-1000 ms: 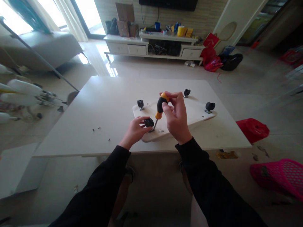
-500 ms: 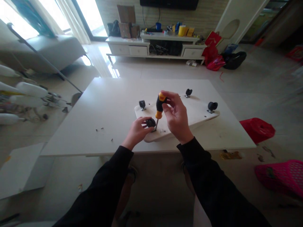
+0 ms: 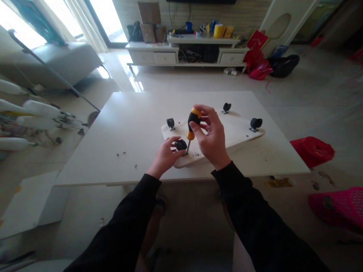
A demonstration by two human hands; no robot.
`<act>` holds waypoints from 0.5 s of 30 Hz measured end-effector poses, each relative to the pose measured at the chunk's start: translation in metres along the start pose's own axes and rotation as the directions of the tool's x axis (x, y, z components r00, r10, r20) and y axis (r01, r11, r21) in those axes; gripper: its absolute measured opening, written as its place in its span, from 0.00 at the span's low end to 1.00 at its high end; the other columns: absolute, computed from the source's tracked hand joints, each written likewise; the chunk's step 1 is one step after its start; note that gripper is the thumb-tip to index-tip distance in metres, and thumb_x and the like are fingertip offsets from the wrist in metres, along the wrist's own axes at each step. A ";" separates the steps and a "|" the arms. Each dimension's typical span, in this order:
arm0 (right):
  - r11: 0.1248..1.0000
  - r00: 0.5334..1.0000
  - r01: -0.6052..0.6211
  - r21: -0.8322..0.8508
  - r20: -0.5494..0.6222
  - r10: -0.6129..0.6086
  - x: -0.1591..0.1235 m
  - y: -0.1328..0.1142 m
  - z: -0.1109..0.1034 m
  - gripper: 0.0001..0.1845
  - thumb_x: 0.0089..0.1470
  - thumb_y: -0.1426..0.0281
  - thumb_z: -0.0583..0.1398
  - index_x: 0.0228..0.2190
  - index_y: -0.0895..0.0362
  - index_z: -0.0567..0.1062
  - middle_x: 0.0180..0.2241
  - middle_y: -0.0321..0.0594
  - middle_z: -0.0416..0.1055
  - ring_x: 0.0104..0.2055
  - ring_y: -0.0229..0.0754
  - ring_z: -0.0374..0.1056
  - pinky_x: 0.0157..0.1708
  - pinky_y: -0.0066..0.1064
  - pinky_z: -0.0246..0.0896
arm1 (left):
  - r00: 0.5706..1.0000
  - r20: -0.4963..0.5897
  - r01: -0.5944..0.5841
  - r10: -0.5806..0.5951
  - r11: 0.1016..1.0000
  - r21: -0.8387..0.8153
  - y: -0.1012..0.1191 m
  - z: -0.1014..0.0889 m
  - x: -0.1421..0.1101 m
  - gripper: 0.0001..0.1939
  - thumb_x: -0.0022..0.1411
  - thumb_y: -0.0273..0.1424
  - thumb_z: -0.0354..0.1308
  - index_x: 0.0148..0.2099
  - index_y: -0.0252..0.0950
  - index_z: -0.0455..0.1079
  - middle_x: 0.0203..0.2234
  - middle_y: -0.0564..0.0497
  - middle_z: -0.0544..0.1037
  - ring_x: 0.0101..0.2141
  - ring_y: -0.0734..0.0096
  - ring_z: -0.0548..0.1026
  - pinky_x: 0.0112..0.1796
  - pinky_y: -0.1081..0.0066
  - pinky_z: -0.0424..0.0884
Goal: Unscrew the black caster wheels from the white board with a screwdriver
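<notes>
A white board (image 3: 211, 138) lies on the white table with black caster wheels standing up near its corners. My left hand (image 3: 166, 154) is closed around the near-left caster wheel (image 3: 180, 144), thumb and fingers on its sides. In my right hand (image 3: 212, 138) is a yellow and black screwdriver (image 3: 194, 121), held nearly upright by the handle. Its tip meets the base of that same caster; the screw under it is too small to see. The other casters are at the far left (image 3: 170, 123), far right (image 3: 226, 107) and right end (image 3: 256, 124).
Several small screws (image 3: 124, 152) lie on the white table (image 3: 93, 139) left of the board. A red plastic stool (image 3: 312, 151) and a pink basket (image 3: 337, 207) stand on the floor at right. A white box (image 3: 34, 200) is at lower left, and a TV cabinet (image 3: 153, 57) stands beyond.
The camera view has shifted slightly. My right hand's fingers and thumb have changed position a little on the screwdriver handle; my left hand stays on the caster wheel.
</notes>
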State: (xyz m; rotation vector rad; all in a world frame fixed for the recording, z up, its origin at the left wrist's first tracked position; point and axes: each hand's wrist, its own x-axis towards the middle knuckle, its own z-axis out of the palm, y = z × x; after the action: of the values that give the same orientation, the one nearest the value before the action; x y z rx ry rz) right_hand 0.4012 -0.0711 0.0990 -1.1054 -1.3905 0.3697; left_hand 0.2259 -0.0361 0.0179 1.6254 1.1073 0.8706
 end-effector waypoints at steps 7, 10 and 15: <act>1.000 1.000 -0.010 0.001 -0.006 0.010 -0.001 0.001 -0.001 0.23 0.67 0.71 0.55 0.60 0.43 0.72 0.60 0.37 0.75 0.47 0.40 0.75 0.44 0.35 0.81 | 1.000 0.026 -0.004 0.004 0.999 0.035 0.003 -0.003 -0.001 0.26 0.54 0.30 0.73 0.55 0.37 0.76 0.51 0.44 0.77 0.42 0.65 0.80 0.44 0.62 0.82; 0.999 1.000 0.001 -0.033 -0.026 -0.002 0.000 0.004 0.000 0.21 0.65 0.67 0.62 0.58 0.42 0.73 0.56 0.36 0.77 0.47 0.40 0.75 0.47 0.37 0.81 | 1.000 0.021 -0.012 0.011 0.999 0.044 0.004 -0.007 -0.003 0.26 0.54 0.32 0.74 0.55 0.37 0.75 0.52 0.43 0.76 0.45 0.62 0.80 0.48 0.58 0.81; 0.999 0.999 0.014 -0.033 -0.039 -0.015 -0.001 0.002 0.004 0.22 0.67 0.69 0.58 0.60 0.43 0.72 0.56 0.38 0.75 0.49 0.40 0.74 0.45 0.34 0.80 | 1.000 -0.002 -0.007 0.007 0.996 0.087 0.007 -0.017 -0.005 0.24 0.60 0.43 0.71 0.55 0.38 0.76 0.54 0.42 0.79 0.50 0.57 0.81 0.52 0.56 0.78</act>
State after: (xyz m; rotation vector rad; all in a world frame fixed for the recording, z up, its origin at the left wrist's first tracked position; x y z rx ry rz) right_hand 0.3984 -0.0696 0.0958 -1.1234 -1.3738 0.3140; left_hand 0.2106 -0.0361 0.0297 1.7008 1.1554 0.8396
